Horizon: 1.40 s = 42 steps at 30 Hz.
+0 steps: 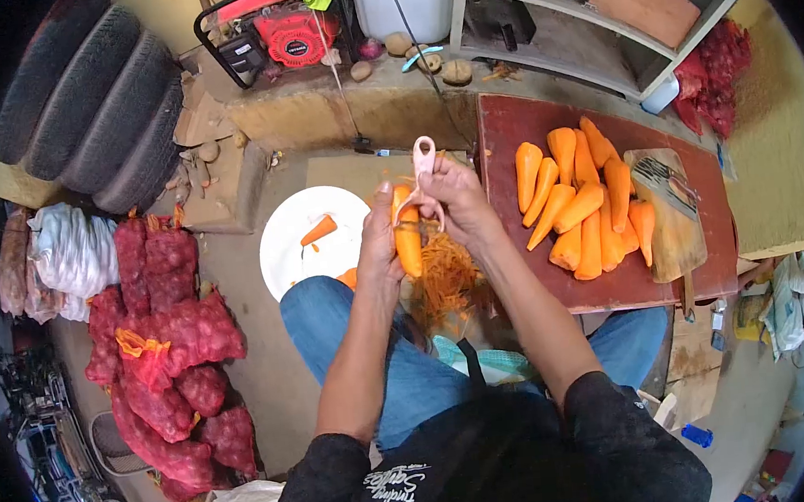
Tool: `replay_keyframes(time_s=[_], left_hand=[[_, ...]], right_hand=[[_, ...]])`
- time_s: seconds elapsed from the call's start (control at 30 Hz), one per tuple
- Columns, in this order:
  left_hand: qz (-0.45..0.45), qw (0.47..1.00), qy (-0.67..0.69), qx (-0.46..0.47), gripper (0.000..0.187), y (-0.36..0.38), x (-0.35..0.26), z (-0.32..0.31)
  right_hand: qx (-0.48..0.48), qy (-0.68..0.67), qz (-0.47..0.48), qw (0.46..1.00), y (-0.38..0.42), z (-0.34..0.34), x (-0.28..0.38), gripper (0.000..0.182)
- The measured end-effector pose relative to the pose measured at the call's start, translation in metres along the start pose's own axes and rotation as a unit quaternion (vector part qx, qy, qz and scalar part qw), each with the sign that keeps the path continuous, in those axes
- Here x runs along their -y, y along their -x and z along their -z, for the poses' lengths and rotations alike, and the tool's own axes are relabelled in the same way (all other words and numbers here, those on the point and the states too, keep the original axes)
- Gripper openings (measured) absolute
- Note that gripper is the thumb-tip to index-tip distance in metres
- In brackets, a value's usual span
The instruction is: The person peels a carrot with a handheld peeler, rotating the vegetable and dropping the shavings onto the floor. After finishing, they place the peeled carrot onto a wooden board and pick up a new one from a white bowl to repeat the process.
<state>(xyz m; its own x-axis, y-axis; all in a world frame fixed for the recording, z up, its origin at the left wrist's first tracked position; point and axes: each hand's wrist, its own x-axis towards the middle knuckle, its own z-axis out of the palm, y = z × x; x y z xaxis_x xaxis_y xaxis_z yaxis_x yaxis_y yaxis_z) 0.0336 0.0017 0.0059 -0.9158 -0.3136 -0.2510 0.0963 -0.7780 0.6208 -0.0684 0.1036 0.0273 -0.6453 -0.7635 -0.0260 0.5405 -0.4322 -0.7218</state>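
Observation:
My left hand (380, 238) is closed around a carrot (408, 248), which points down toward my lap. A pale pink peeler (424, 160) is gripped in my right hand (459, 199), its head lying against the carrot's upper part. Orange peelings (446, 276) are heaped below my hands, between my knees. Left of my hands, a white round plate (279, 246) bears a carrot piece (319, 229) and small scraps. On the red table (505, 120) to the right lies a pile of several peeled carrots (580, 204).
A wooden board (674, 230) with a metal utensil (666, 183) on it lies beside the carrot pile. Red mesh sacks (183, 344) fill the left floor. Stacked tyres (78, 97), a red engine (296, 42) and a shelf unit (556, 50) stand at the back.

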Motion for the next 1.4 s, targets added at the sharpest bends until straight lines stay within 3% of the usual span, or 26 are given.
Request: replay_keyframes(time_s=[0.13,0.4,0.6,0.63,0.67,0.83,0.97,1.1,1.17,1.27,1.4], left_hand=[[0.019,1.000,0.020,0.002,0.056,0.002,0.000,-0.010],[0.075,0.996,0.023,0.046,0.060,0.011,0.006,-0.017],[0.002,0.997,-0.025,-0.078,0.059,-0.003,0.011,-0.019],[0.004,0.997,-0.030,-0.072,0.059,-0.001,0.010,-0.026],[0.009,0.997,-0.036,-0.066,0.059,0.003,0.007,-0.036],[0.069,0.997,-0.032,-0.008,0.059,0.009,0.012,-0.016],[0.049,0.999,-0.005,0.016,0.060,0.005,0.011,-0.011],[0.002,0.999,-0.030,-0.045,0.061,0.004,0.012,-0.023],[-0.002,0.999,-0.044,-0.020,0.060,0.006,0.010,-0.030],[0.008,0.999,-0.037,0.002,0.060,0.007,0.010,-0.021],[0.018,0.999,-0.047,-0.019,0.062,0.008,0.009,-0.017]], right_hand=[[-0.002,0.029,0.021,0.999,-0.006,0.007,0.003,0.028],[-0.161,0.046,0.190,0.967,-0.041,0.061,0.030,0.017],[-0.025,0.159,0.041,0.986,0.053,0.023,0.032,0.034],[0.000,0.154,0.020,0.988,0.065,0.016,0.022,0.039],[-0.002,0.107,-0.010,0.994,0.072,-0.007,0.024,0.034],[-0.122,0.112,0.164,0.972,0.008,0.033,0.028,0.015],[-0.094,0.056,0.143,0.984,0.001,0.040,0.044,0.018],[-0.043,0.072,0.054,0.995,0.054,0.004,0.027,0.023],[-0.035,0.081,0.008,0.996,0.063,0.001,0.016,0.025],[-0.023,0.075,0.073,0.994,0.032,0.019,0.020,0.022],[-0.087,0.037,0.142,0.985,-0.013,0.029,0.023,0.015]])
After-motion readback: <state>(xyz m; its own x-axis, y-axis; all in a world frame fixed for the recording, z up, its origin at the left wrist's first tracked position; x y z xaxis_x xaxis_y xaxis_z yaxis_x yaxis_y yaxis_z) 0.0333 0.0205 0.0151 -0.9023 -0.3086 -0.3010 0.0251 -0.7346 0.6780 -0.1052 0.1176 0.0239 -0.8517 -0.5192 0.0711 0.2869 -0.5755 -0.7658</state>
